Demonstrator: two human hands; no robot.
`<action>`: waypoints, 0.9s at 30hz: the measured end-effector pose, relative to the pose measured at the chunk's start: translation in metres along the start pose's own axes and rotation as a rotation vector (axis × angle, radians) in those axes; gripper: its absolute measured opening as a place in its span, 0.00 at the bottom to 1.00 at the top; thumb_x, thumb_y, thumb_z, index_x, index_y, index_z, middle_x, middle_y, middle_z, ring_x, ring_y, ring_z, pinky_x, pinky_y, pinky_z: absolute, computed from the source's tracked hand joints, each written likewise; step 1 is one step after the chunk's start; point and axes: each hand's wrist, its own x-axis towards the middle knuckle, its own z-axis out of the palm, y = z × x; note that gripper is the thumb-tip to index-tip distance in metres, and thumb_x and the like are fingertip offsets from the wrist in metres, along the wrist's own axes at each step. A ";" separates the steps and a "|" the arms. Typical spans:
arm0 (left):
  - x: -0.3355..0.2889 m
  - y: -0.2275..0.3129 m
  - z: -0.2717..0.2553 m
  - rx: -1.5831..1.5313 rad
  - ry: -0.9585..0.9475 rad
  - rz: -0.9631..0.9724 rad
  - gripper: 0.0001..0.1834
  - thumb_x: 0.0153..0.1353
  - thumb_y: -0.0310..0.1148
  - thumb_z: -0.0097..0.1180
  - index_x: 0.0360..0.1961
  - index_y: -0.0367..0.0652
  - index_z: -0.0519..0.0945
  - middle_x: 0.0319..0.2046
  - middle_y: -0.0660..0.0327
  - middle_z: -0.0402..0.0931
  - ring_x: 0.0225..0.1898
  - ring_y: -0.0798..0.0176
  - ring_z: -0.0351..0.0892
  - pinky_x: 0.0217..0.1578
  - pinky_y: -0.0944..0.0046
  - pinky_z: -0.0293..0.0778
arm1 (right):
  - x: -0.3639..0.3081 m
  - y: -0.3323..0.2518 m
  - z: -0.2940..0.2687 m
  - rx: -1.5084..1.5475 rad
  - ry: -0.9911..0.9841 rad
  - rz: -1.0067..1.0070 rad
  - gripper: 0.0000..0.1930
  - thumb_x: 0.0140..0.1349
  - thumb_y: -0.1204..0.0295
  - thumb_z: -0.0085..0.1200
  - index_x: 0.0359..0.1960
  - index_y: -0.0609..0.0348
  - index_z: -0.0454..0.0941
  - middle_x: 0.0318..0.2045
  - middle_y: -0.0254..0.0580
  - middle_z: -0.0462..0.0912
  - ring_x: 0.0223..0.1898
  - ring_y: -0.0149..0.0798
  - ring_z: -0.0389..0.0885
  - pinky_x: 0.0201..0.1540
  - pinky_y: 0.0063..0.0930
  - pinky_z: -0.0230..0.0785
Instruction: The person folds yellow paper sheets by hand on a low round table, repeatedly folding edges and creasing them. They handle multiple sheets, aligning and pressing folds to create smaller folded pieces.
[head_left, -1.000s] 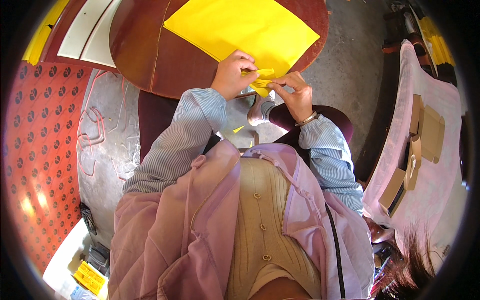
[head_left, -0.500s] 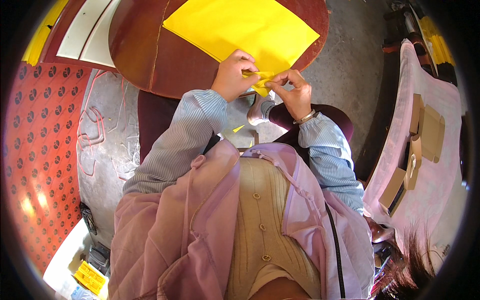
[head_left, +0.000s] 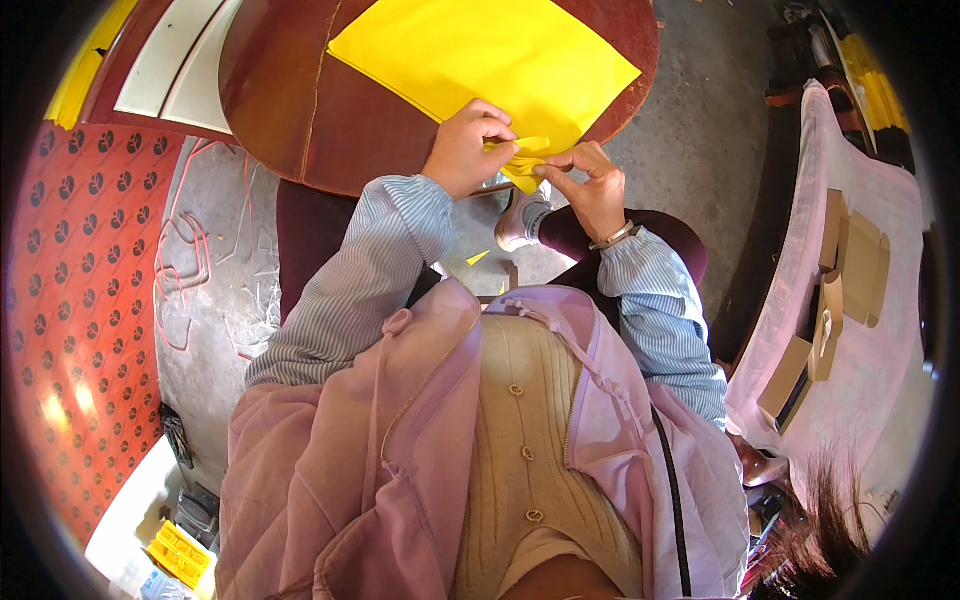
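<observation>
A bright yellow folded piece, thin like paper or cloth, is bunched between my two hands at the round table's near edge. My left hand is closed on its left side, thumb against the fingers. From the right, my right hand pinches it between thumb and fingers. Just beyond lies a large flat yellow sheet, apparently a stack of them. Whether the folded piece is separate from that sheet or its near corner, I cannot tell.
The yellow sheet lies on a red-brown round table. A bench with a pink cloth stands at the right, bearing open cardboard boxes. On the left are a red patterned panel and thin wire loops on the concrete floor.
The folds of the yellow piece have shifted and spread a little between my fingers. Both hands keep their hold and have barely moved.
</observation>
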 end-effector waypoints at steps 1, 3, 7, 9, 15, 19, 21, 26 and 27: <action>0.000 -0.001 -0.001 0.000 -0.010 0.011 0.09 0.58 0.32 0.71 0.38 0.39 0.90 0.48 0.57 0.83 0.49 0.55 0.86 0.51 0.61 0.81 | 0.000 0.000 0.000 -0.006 -0.003 0.006 0.09 0.53 0.71 0.78 0.34 0.59 0.91 0.31 0.39 0.90 0.35 0.39 0.85 0.41 0.33 0.76; 0.001 -0.001 -0.003 0.000 -0.019 0.024 0.09 0.59 0.32 0.71 0.38 0.39 0.90 0.48 0.57 0.83 0.49 0.55 0.86 0.53 0.60 0.80 | 0.001 0.000 0.000 -0.010 -0.006 0.016 0.09 0.53 0.71 0.78 0.33 0.59 0.90 0.31 0.39 0.90 0.35 0.39 0.85 0.40 0.32 0.76; 0.000 -0.001 -0.009 -0.027 -0.070 0.048 0.09 0.59 0.33 0.70 0.38 0.40 0.90 0.48 0.58 0.83 0.51 0.55 0.85 0.54 0.60 0.79 | 0.002 -0.001 0.000 -0.014 -0.005 0.042 0.09 0.53 0.72 0.78 0.32 0.59 0.90 0.30 0.38 0.89 0.35 0.38 0.85 0.40 0.32 0.76; -0.001 0.001 -0.008 -0.032 -0.067 0.039 0.10 0.58 0.33 0.71 0.38 0.39 0.90 0.47 0.57 0.83 0.50 0.55 0.85 0.54 0.60 0.80 | 0.001 -0.001 0.000 -0.026 -0.006 0.044 0.09 0.52 0.72 0.78 0.33 0.59 0.90 0.29 0.38 0.88 0.35 0.37 0.85 0.39 0.31 0.76; 0.000 0.002 0.002 -0.025 0.020 0.001 0.10 0.57 0.32 0.73 0.36 0.38 0.89 0.47 0.57 0.83 0.48 0.56 0.86 0.51 0.60 0.81 | 0.000 0.000 0.005 0.044 0.025 0.055 0.14 0.51 0.73 0.78 0.39 0.56 0.89 0.31 0.36 0.87 0.34 0.36 0.84 0.39 0.32 0.76; 0.001 0.000 0.002 -0.002 0.018 -0.015 0.10 0.57 0.32 0.73 0.36 0.38 0.89 0.47 0.56 0.83 0.47 0.56 0.86 0.50 0.61 0.81 | -0.002 0.000 0.001 -0.033 -0.008 -0.051 0.13 0.52 0.73 0.78 0.39 0.56 0.89 0.32 0.37 0.88 0.35 0.39 0.84 0.41 0.34 0.75; 0.000 0.001 0.001 -0.010 0.006 -0.027 0.10 0.57 0.32 0.73 0.37 0.38 0.89 0.47 0.56 0.83 0.47 0.56 0.86 0.50 0.61 0.81 | -0.003 0.001 -0.001 -0.044 -0.014 -0.085 0.11 0.53 0.73 0.77 0.37 0.56 0.89 0.32 0.37 0.88 0.36 0.40 0.84 0.43 0.35 0.74; 0.001 0.002 -0.001 -0.021 -0.009 -0.033 0.10 0.58 0.32 0.73 0.37 0.38 0.90 0.47 0.56 0.84 0.48 0.56 0.86 0.51 0.61 0.81 | -0.002 0.002 -0.001 0.016 -0.003 -0.066 0.07 0.55 0.72 0.75 0.34 0.57 0.90 0.32 0.38 0.89 0.36 0.43 0.84 0.44 0.36 0.73; 0.001 0.002 -0.002 -0.020 -0.013 -0.033 0.10 0.58 0.32 0.73 0.37 0.38 0.90 0.47 0.56 0.84 0.48 0.56 0.86 0.51 0.61 0.81 | -0.002 0.002 -0.002 -0.005 -0.008 -0.071 0.07 0.55 0.72 0.75 0.34 0.58 0.90 0.32 0.38 0.89 0.36 0.43 0.84 0.43 0.36 0.73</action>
